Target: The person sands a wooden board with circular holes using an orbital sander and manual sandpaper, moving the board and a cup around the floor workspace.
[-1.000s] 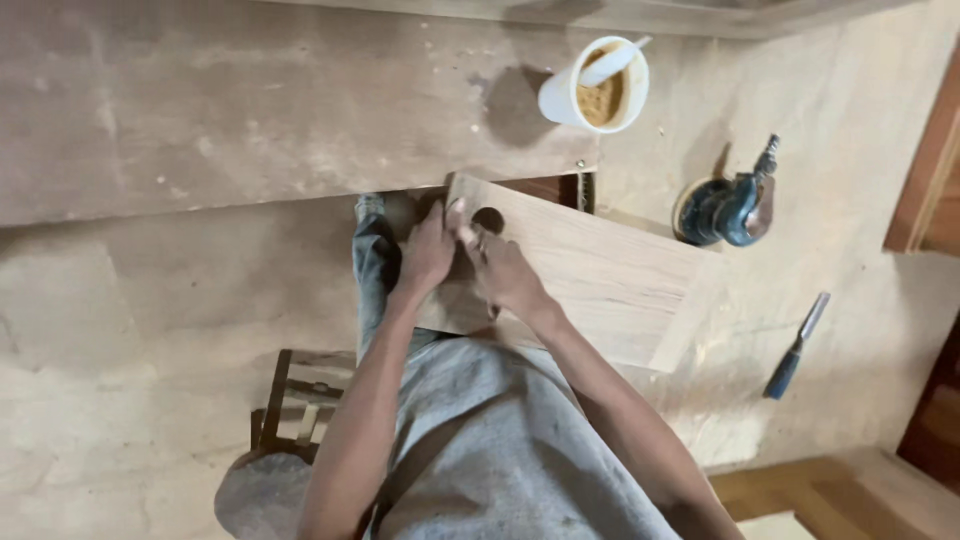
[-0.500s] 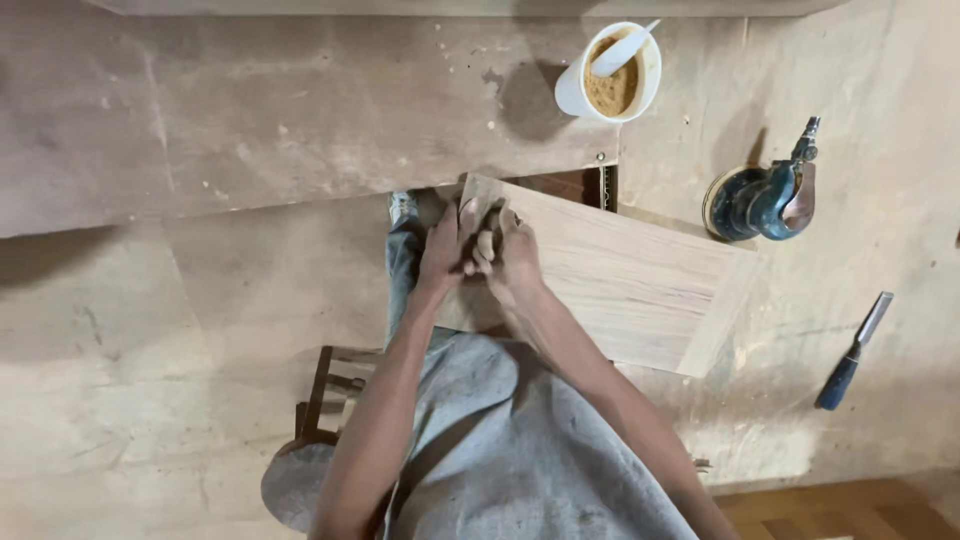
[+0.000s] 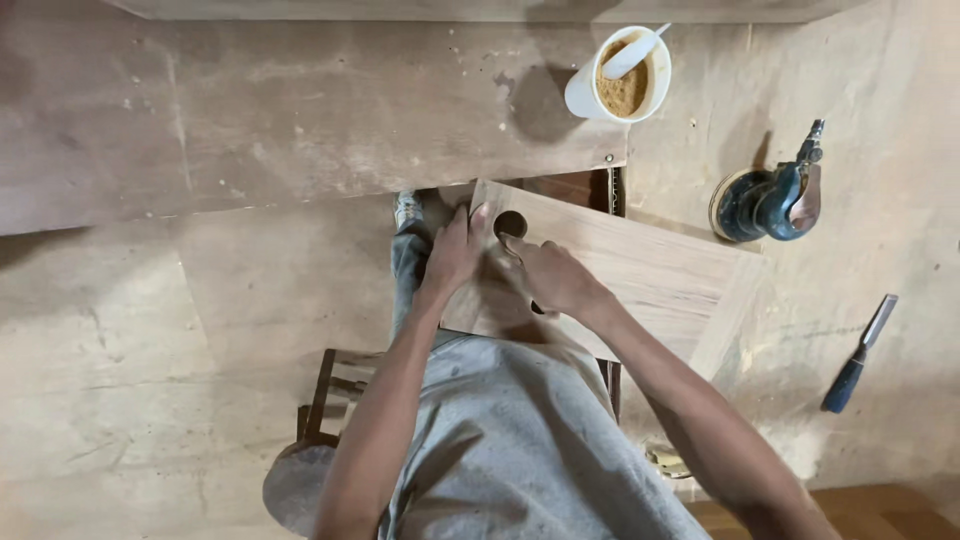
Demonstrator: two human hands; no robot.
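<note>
A light wooden panel (image 3: 640, 280) with a round hole (image 3: 510, 223) near its far corner lies tilted across my lap and the workbench. My left hand (image 3: 455, 250) rests flat on the panel's left end, fingers beside the hole. My right hand (image 3: 555, 275) presses on the panel just right of the hole, its fingertips at the hole's rim and a small dark thing half hidden beneath the palm. What that thing is cannot be made out.
A white cup (image 3: 620, 85) of brown filler with a spatula stands on the bench (image 3: 300, 110). A round air sander (image 3: 765, 200) sits to the right, a blue-handled chisel (image 3: 858, 355) beyond it. A wooden stool (image 3: 320, 410) is under me.
My hands, bunched over the hole half a second ago, have spread apart and the hole shows again. My right hand slid to the right along the panel.
</note>
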